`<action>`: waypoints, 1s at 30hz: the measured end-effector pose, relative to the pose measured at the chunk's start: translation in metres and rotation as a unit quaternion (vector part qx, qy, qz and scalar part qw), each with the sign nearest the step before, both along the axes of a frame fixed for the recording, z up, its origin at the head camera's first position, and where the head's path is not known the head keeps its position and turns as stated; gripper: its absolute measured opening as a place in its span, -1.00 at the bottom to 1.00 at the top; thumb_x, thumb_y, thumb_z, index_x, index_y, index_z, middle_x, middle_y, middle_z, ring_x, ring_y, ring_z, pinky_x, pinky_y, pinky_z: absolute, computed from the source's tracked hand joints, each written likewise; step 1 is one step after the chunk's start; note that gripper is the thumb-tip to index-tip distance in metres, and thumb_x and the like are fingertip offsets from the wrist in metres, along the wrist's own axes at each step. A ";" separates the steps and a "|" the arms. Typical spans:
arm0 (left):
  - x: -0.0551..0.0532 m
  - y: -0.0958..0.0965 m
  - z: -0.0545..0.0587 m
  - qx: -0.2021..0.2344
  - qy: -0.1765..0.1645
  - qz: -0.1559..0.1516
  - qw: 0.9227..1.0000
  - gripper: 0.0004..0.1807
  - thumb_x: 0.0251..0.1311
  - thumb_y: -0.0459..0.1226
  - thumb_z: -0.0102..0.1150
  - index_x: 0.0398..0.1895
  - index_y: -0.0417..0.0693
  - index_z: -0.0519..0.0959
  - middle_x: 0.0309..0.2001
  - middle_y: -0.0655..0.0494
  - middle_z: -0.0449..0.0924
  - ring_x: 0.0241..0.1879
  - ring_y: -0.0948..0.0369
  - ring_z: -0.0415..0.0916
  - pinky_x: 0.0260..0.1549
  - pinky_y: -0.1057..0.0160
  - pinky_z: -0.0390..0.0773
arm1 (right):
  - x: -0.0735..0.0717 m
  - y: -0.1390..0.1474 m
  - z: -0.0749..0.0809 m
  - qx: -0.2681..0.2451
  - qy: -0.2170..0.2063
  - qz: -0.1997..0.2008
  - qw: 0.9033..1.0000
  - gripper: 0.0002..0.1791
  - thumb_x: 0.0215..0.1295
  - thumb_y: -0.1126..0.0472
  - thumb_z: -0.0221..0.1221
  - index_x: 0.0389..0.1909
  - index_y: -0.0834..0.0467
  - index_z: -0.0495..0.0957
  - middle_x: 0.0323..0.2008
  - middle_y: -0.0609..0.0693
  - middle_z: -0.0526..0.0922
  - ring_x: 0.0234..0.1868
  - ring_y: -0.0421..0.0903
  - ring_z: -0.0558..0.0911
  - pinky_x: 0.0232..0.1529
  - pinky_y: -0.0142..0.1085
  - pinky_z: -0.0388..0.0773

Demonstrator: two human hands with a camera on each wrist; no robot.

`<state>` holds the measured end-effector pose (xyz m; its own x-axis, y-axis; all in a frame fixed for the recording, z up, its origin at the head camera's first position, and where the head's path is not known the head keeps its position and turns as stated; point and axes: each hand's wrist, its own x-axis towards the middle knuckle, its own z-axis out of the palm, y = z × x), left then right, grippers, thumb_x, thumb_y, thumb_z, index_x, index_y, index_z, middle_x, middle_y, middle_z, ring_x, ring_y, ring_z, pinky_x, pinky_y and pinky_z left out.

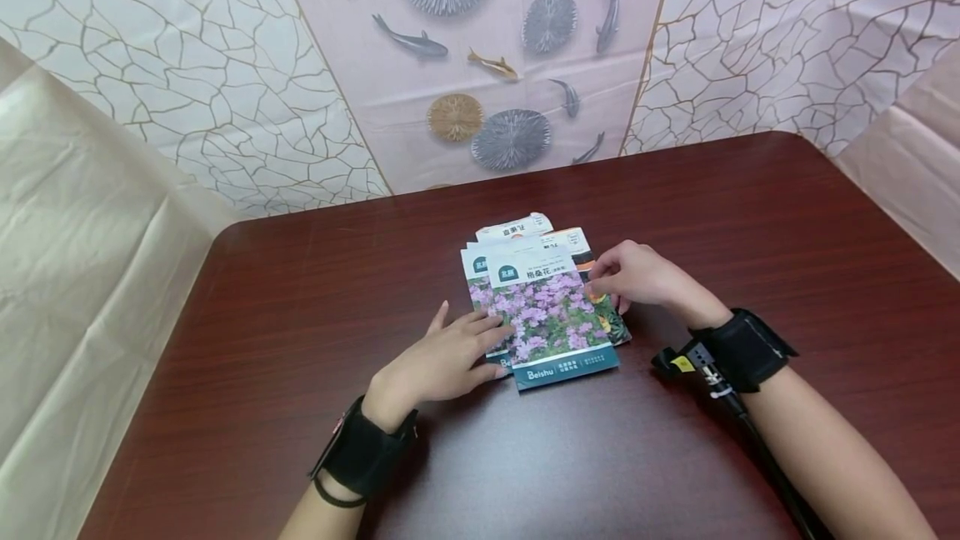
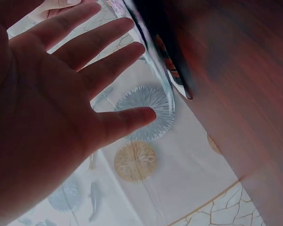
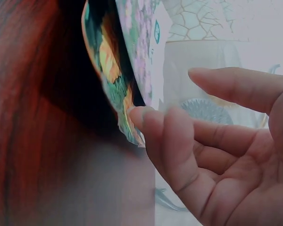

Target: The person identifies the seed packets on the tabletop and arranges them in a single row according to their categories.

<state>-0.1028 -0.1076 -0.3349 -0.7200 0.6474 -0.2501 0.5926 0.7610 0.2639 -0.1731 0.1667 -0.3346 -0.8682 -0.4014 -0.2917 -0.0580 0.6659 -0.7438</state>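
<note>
Four flower packets (image 1: 551, 307) at least overlap near the middle of the head frame: a front packet (image 1: 543, 325) with pink flowers, a second pink packet (image 1: 478, 293) at its left, a white-ended packet (image 1: 517, 228) above, an orange-flowered packet (image 1: 613, 325) at its right. One left hand (image 1: 453, 354) reaches the left edges, fingers straight and spread; one right hand (image 1: 633, 273) meets the right edge, fingers bent. Two black wristbands (image 1: 371, 447) cross the lower half, above one brown table (image 1: 300, 298)

Left wrist view: four fingers fan out without gripping anything – packet edges stand at upper centre

Right wrist view: one digit stretches out at right, others curl, a fingertip touching the orange-flowered packet at upper left – whether they pinch it, I cannot tell
</note>
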 end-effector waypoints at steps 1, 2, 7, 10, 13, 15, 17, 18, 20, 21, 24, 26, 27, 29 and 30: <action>0.000 0.000 -0.001 -0.002 -0.005 0.001 1.000 -0.42 0.26 -0.01 0.01 0.33 0.06 0.25 0.32 0.06 0.19 0.34 0.06 -0.01 0.21 -0.23 -0.27 | 0.000 0.000 -0.001 -0.002 -0.003 -0.002 1.000 -0.74 0.19 0.20 0.18 -0.23 0.34 0.56 -0.59 0.07 0.57 -0.65 -0.09 0.52 -0.53 -0.21 0.53; 0.000 0.000 -0.001 -0.003 -0.009 0.001 1.000 -0.41 0.26 -0.01 0.01 0.33 0.06 0.25 0.32 0.05 0.18 0.35 0.06 -0.02 0.22 -0.22 -0.28 | 0.000 0.000 -0.001 -0.003 -0.005 -0.003 1.000 -0.75 0.19 0.21 0.18 -0.24 0.34 0.56 -0.59 0.07 0.57 -0.65 -0.08 0.52 -0.54 -0.21 0.53; 0.001 0.001 0.000 -0.014 -0.018 0.002 1.000 -0.41 0.26 -0.02 0.01 0.34 0.06 0.23 0.34 0.05 0.15 0.35 0.05 -0.05 0.23 -0.20 -0.30 | -0.002 0.000 -0.005 -0.015 -0.013 -0.002 1.000 -0.78 0.19 0.24 0.16 -0.29 0.35 0.59 -0.60 0.07 0.59 -0.69 -0.09 0.53 -0.59 -0.19 0.54; 0.002 0.002 0.000 -0.020 -0.018 0.002 1.000 -0.40 0.26 -0.02 0.01 0.34 0.05 0.23 0.34 0.04 0.13 0.35 0.04 -0.05 0.23 -0.20 -0.30 | -0.003 -0.001 -0.007 -0.023 -0.021 0.003 1.000 -0.80 0.19 0.26 0.15 -0.30 0.36 0.60 -0.62 0.07 0.59 -0.73 -0.10 0.52 -0.63 -0.19 0.54; 0.003 0.002 0.000 -0.022 -0.018 0.002 1.000 -0.40 0.26 -0.01 0.00 0.34 0.05 0.23 0.35 0.04 0.13 0.36 0.04 -0.06 0.23 -0.19 -0.30 | -0.003 -0.001 -0.010 -0.027 -0.028 0.007 0.999 -0.81 0.20 0.29 0.13 -0.30 0.36 0.60 -0.64 0.09 0.57 -0.77 -0.11 0.50 -0.65 -0.19 0.53; 0.004 0.003 0.001 -0.022 -0.019 0.001 1.000 -0.40 0.26 0.00 0.00 0.34 0.05 0.23 0.35 0.04 0.12 0.36 0.04 -0.06 0.23 -0.19 -0.30 | -0.004 -0.002 -0.012 -0.028 -0.031 0.009 0.999 -0.82 0.20 0.30 0.13 -0.30 0.36 0.59 -0.65 0.09 0.56 -0.79 -0.12 0.49 -0.66 -0.19 0.53; 0.004 0.003 0.000 -0.024 -0.020 0.001 1.000 -0.40 0.26 0.01 -0.01 0.34 0.06 0.23 0.35 0.04 0.11 0.36 0.04 -0.06 0.23 -0.18 -0.31 | -0.004 -0.002 -0.013 -0.031 -0.032 0.013 0.999 -0.82 0.20 0.31 0.12 -0.31 0.37 0.58 -0.65 0.09 0.55 -0.80 -0.13 0.48 -0.66 -0.19 0.53; 0.004 0.003 0.000 -0.024 -0.019 0.001 1.000 -0.40 0.26 0.01 -0.01 0.34 0.06 0.23 0.35 0.04 0.11 0.36 0.04 -0.06 0.23 -0.18 -0.31 | -0.004 -0.003 -0.014 -0.032 -0.033 0.014 0.999 -0.83 0.20 0.31 0.12 -0.32 0.37 0.58 -0.66 0.09 0.54 -0.80 -0.14 0.48 -0.66 -0.19 0.52; 0.004 0.003 -0.001 -0.026 -0.019 0.000 0.999 -0.40 0.26 0.02 -0.01 0.34 0.06 0.23 0.36 0.04 0.10 0.36 0.04 -0.07 0.24 -0.18 -0.31 | -0.004 -0.003 -0.015 -0.037 -0.037 0.015 0.999 -0.84 0.19 0.32 0.12 -0.33 0.37 0.57 -0.67 0.09 0.53 -0.80 -0.14 0.47 -0.67 -0.20 0.52; 0.004 0.004 -0.001 -0.025 -0.019 0.000 0.999 -0.40 0.25 0.02 -0.01 0.34 0.06 0.23 0.36 0.03 0.10 0.36 0.04 -0.07 0.24 -0.17 -0.31 | -0.004 -0.004 -0.015 -0.040 -0.039 0.014 0.998 -0.85 0.19 0.33 0.12 -0.34 0.37 0.55 -0.68 0.09 0.52 -0.80 -0.14 0.47 -0.67 -0.20 0.52; 0.004 0.004 -0.002 -0.025 -0.020 0.000 0.999 -0.39 0.25 0.02 -0.01 0.33 0.06 0.24 0.36 0.03 0.10 0.36 0.05 -0.07 0.24 -0.17 -0.31 | -0.004 -0.004 -0.016 -0.059 -0.050 0.008 0.997 -0.89 0.17 0.35 0.12 -0.38 0.37 0.50 -0.69 0.10 0.50 -0.79 -0.14 0.46 -0.69 -0.24 0.50; 0.004 0.004 -0.002 -0.025 -0.022 0.000 0.999 -0.39 0.25 0.03 -0.01 0.33 0.05 0.24 0.36 0.03 0.09 0.36 0.05 -0.08 0.24 -0.16 -0.31 | -0.004 -0.004 -0.016 -0.078 -0.061 0.006 0.995 -0.90 0.17 0.38 0.11 -0.39 0.38 0.45 -0.68 0.11 0.50 -0.78 -0.13 0.46 -0.72 -0.27 0.48; 0.004 0.004 -0.003 -0.026 -0.023 0.001 0.999 -0.39 0.25 0.03 -0.01 0.33 0.05 0.24 0.36 0.02 0.09 0.36 0.05 -0.08 0.24 -0.16 -0.31 | -0.004 -0.005 -0.016 -0.090 -0.067 0.005 0.994 -0.90 0.17 0.39 0.10 -0.39 0.39 0.43 -0.68 0.11 0.50 -0.78 -0.13 0.46 -0.73 -0.29 0.47; 0.004 0.004 -0.003 -0.029 -0.025 0.001 0.999 -0.39 0.25 0.03 -0.02 0.34 0.06 0.23 0.36 0.03 0.09 0.36 0.06 -0.09 0.24 -0.16 -0.32 | -0.004 -0.005 -0.017 -0.111 -0.080 0.005 0.991 -0.91 0.17 0.42 0.08 -0.38 0.41 0.40 -0.68 0.12 0.50 -0.78 -0.13 0.47 -0.75 -0.31 0.46; 0.004 0.004 -0.003 -0.030 -0.025 0.001 0.999 -0.39 0.25 0.03 -0.02 0.34 0.06 0.23 0.36 0.03 0.09 0.37 0.06 -0.10 0.24 -0.16 -0.32 | -0.004 -0.005 -0.017 -0.120 -0.086 0.005 0.989 -0.91 0.18 0.43 0.07 -0.37 0.42 0.39 -0.68 0.12 0.50 -0.78 -0.13 0.47 -0.76 -0.32 0.45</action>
<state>-0.0986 -0.1033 -0.3376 -0.7069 0.6286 -0.3243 0.5777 0.7777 0.2480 -0.1769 0.1620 -0.3512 -0.8090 -0.4862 -0.3304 0.0777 0.4687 -0.8800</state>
